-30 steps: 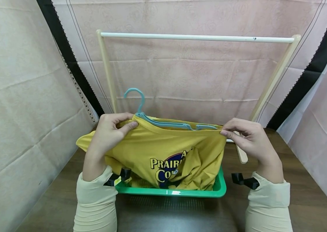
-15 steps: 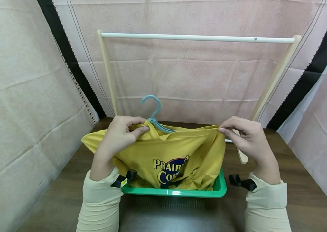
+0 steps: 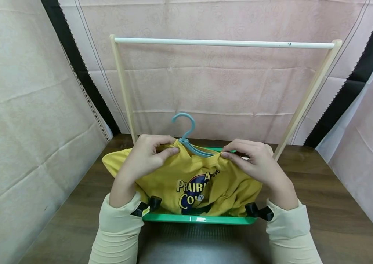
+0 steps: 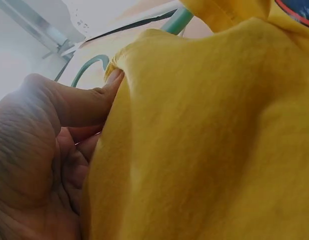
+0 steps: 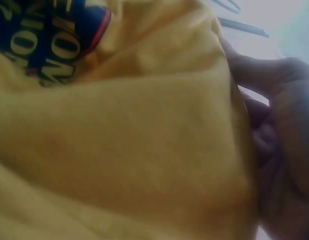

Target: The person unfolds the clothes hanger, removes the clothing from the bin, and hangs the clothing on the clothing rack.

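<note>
I'm pinching shirt (image 3: pixel 163 183) in both hands, left hand (image 3: pixel 148 154) at eleven o'clock of print (image 3: pixel 193 189), right hand (image 3: pixel 256 161) at one, probably steadying it around hanger (image 3: pixel 189 146).

Pale cloth (image 3: pixel 213 91) is walling in a brown table (image 3: pixel 341 220) on three sides, forming a small booth.

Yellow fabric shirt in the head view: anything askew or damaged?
No damage visible. The yellow fabric shirt does look crumpled, though: folds across its front hide part of the dark-blue printed logo's lettering.
</note>
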Demonstrator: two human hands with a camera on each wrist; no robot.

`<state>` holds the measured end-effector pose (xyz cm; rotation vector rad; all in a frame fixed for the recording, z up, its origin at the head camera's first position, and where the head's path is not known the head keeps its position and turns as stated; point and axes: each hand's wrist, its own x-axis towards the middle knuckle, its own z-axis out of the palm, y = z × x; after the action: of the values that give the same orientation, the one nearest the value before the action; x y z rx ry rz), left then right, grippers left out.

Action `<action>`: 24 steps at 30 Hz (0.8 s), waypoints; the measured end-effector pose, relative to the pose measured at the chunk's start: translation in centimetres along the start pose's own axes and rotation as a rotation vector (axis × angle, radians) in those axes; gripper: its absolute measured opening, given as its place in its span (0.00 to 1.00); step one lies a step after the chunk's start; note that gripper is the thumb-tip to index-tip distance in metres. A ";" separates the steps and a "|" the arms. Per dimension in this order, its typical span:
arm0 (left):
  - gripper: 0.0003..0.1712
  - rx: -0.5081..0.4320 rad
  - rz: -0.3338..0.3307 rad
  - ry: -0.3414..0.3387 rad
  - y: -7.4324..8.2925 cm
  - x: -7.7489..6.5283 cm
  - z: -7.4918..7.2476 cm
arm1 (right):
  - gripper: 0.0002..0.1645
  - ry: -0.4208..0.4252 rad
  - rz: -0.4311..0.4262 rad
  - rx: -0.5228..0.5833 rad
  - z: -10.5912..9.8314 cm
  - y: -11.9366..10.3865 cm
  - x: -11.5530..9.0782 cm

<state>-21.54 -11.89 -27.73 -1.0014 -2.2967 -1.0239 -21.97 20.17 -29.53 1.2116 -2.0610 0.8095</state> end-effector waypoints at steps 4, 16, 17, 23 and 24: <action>0.04 0.002 -0.033 0.010 -0.1 -0.1 -0.2 | 0.13 -0.067 0.083 0.016 -0.7 0.1 -0.3; 0.04 0.035 -0.104 0.108 -0.7 -0.2 -0.8 | 0.03 -0.173 0.291 -0.081 -2.8 1.3 -2.1; 0.04 0.035 -0.105 0.106 -0.6 -0.2 -0.8 | 0.04 -0.175 0.269 -0.070 -2.8 1.4 -2.1; 0.04 0.034 -0.107 0.107 -0.5 -0.2 -0.7 | 0.14 -0.119 0.128 -0.044 -2.5 1.8 -1.9; 0.04 0.034 -0.106 0.111 -0.5 -0.2 -0.7 | 0.14 -0.108 0.117 -0.043 -2.4 1.8 -1.9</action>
<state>-21.74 -12.75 -27.66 -0.7960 -2.2879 -1.0518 -22.37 23.68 -29.79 1.1424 -2.2423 0.7632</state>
